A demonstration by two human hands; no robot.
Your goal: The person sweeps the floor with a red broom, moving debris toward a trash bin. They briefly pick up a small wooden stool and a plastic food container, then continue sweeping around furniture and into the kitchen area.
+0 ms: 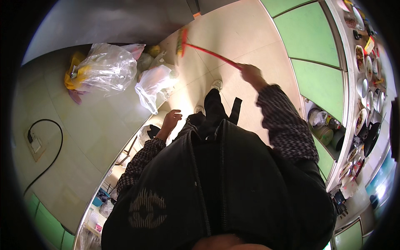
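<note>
My right hand (251, 74) grips the end of the red handle of a broom (215, 55), which reaches away to the upper left. Its red and yellow-green head (182, 42) is blurred, near the foot of a grey panel; whether the bristles touch the floor I cannot tell. My left hand (171, 121) holds nothing, its fingers loosely bent and apart, near the edge of a pale tiled surface. Just beyond it lies a white plastic bag (154, 82). Light tiled floor (243, 34) spreads around my shoes (217, 85).
At left, a large clear plastic bag (109, 68) lies on the tiled surface, with a black cable (62, 137) plugged into a socket. Green cabinets (318, 78) line the right side, below a counter with several bowls (360, 59) and a black pan (372, 139). An open compartment holds pots.
</note>
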